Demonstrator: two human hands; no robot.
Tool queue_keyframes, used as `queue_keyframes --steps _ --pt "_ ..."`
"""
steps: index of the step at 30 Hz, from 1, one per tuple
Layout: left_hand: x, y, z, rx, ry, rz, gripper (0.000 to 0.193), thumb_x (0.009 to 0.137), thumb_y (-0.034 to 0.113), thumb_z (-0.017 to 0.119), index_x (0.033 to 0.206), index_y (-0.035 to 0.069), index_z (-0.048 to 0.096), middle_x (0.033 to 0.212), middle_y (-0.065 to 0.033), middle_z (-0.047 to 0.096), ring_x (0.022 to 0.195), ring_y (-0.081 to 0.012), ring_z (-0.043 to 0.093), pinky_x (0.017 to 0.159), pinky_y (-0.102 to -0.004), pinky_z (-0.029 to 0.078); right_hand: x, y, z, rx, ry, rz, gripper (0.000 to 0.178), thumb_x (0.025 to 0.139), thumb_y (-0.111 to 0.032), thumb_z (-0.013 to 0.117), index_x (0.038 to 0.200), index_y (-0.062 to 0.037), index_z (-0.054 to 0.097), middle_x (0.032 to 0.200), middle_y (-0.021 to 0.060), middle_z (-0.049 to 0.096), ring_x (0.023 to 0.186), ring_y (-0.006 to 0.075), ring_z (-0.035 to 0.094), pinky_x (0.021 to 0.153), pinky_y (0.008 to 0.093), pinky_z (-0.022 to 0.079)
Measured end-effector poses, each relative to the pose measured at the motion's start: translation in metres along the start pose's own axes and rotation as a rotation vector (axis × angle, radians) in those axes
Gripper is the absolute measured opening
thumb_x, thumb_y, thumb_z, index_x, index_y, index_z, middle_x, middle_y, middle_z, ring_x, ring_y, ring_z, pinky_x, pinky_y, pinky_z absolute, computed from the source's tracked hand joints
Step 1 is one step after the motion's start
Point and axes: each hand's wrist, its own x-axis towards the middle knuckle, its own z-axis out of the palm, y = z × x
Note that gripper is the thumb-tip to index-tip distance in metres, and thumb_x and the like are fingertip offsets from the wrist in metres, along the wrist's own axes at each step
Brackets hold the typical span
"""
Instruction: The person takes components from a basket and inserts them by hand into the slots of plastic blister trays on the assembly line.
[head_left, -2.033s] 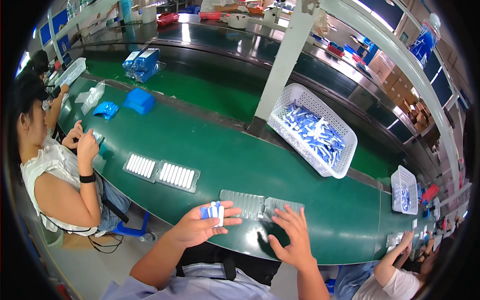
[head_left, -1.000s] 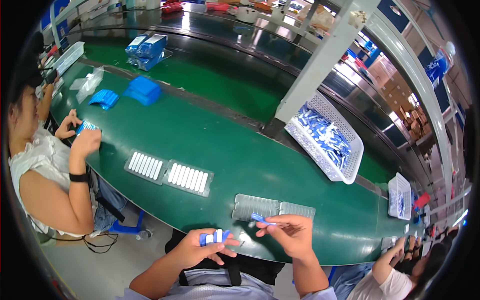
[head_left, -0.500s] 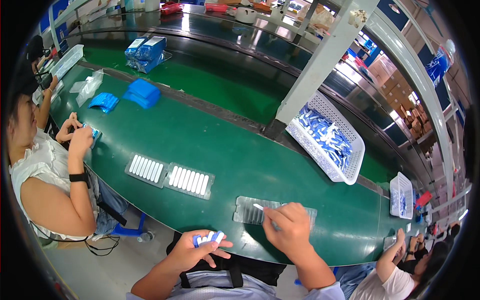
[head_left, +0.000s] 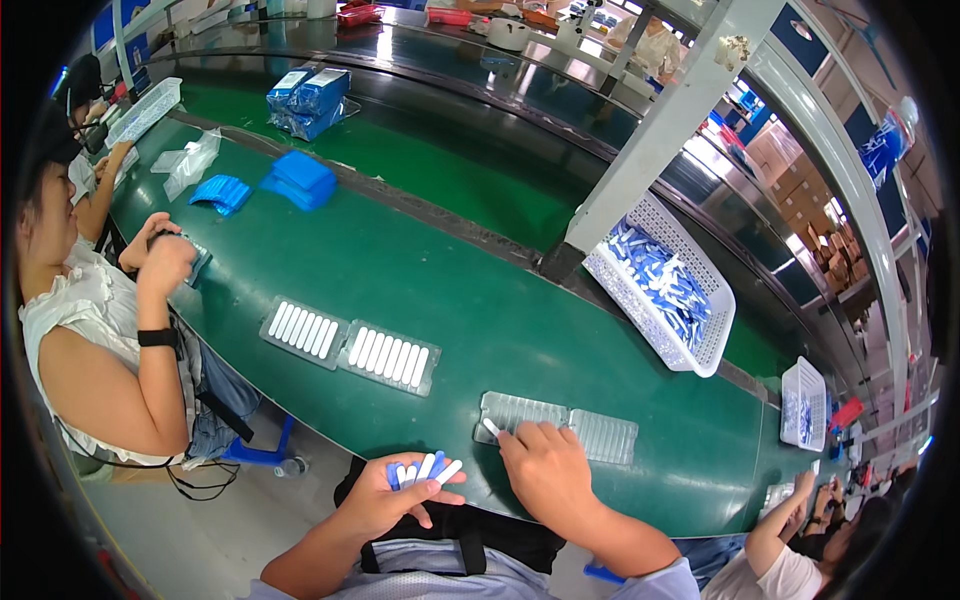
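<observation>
My left hand (head_left: pixel 385 497) gripped a fan of small blue-and-white pieces (head_left: pixel 422 469) off the belt's near edge, while my right hand (head_left: pixel 545 470) pinched one white piece (head_left: pixel 491 427) onto the clear tray (head_left: pixel 520 411) on the green belt (head_left: pixel 500 320).

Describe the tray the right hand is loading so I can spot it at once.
On the green belt, follow the near edge to the right hand. The clear tray lies just beyond its fingers. Unlike the filled trays to its left, packed with white sticks, its slots look almost all empty.
</observation>
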Motion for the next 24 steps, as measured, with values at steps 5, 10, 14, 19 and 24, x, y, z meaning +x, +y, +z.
queue_keyframes --steps 5,10,14,19,24 --pt "-0.002 0.004 0.003 0.012 0.001 -0.02 0.037 0.097 0.008 0.06 0.13 -0.008 0.054 0.126 -0.023 0.065 0.106 -0.0329 0.071 0.059 -0.0265 0.06 -0.002 0.016 0.003 0.217 0.292 -0.075 0.018 0.072 -0.004 0.074 0.089 -0.0063 0.07 0.077 0.0043 0.061 0.066 0.0242 0.061 0.06 0.0373 0.048" --pt "-0.002 0.002 0.001 0.01 -0.003 -0.032 0.037 0.097 0.008 0.061 0.13 -0.008 0.054 0.126 -0.023 0.064 0.107 -0.0331 0.07 0.059 -0.0266 0.06 0.001 0.02 -0.002 0.189 0.391 0.007 0.018 0.072 0.0 0.072 0.089 -0.0035 0.07 0.072 0.0063 0.056 0.067 0.023 0.06 0.056 0.0351 0.048" --pt "0.001 -0.003 0.002 -0.022 -0.026 -0.034 0.036 0.098 0.008 0.06 0.13 -0.008 0.054 0.127 -0.0228 0.064 0.107 -0.0336 0.07 0.06 -0.027 0.06 0.013 0.013 0.021 0.234 0.327 -0.023 0.018 0.077 -0.008 0.074 0.094 -0.0027 0.071 0.072 0.0058 0.056 0.068 0.023 0.061 0.058 0.0343 0.049" --pt "-0.001 -0.002 0.006 -0.052 -0.013 -0.01 0.035 0.098 0.004 0.058 0.13 -0.008 0.053 0.127 -0.027 0.062 0.108 -0.0355 0.07 0.055 -0.0274 0.06 0.017 -0.001 0.003 0.187 0.137 0.101 0.042 0.078 -0.033 0.08 0.108 -0.0039 0.073 0.083 0.0078 0.06 0.077 0.0285 0.06 0.071 0.0415 0.047" --pt "0.002 -0.009 -0.003 -0.075 -0.08 0.014 0.04 0.1 0.007 0.058 0.136 -0.007 0.049 0.131 -0.0239 0.061 0.112 -0.0353 0.068 0.06 -0.0263 0.06 0.009 0.018 0.015 0.317 0.087 0.108 0.051 0.082 -0.035 0.075 0.122 -0.0038 0.067 0.088 0.0093 0.058 0.083 0.0287 0.057 0.074 0.0409 0.042"
